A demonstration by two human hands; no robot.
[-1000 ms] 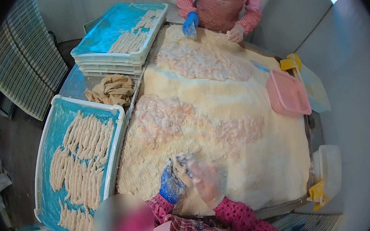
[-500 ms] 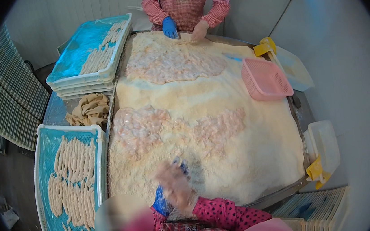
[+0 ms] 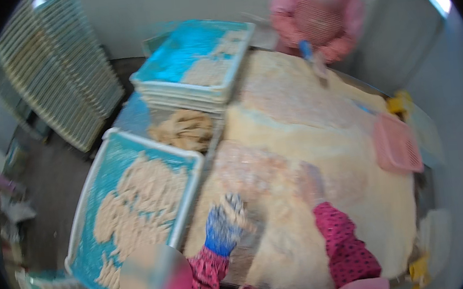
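My left hand (image 3: 222, 227), in a blue glove caked with pale coating, is just right of the near tray, above the near edge of the crumb bed. Its fingers are closed round pale coated meat strips (image 3: 239, 216); blur hides how many. My right hand (image 3: 310, 184), smeared by motion, reaches onto the pale crumb bed (image 3: 293, 245) between two patches of raw meat pieces (image 3: 248, 165). Its fingers do not show clearly. The near white-rimmed tray (image 3: 86, 216), lined with blue-green film, holds rows of coated strips (image 3: 146, 193).
Behind the near tray lies a crumpled brown cloth (image 3: 185, 129), beside stacked trays (image 3: 181, 96). A pink basket (image 3: 395, 144) sits at the right edge. Across the table a person (image 3: 317, 17) works with a blue-gloved hand. A tall rack of trays (image 3: 60, 72) stands far left.
The view has swung left, so the table appears farther right. My hands, together over the crumbs before, are now apart: the left nearer the tray, the right farther out toward the meat.
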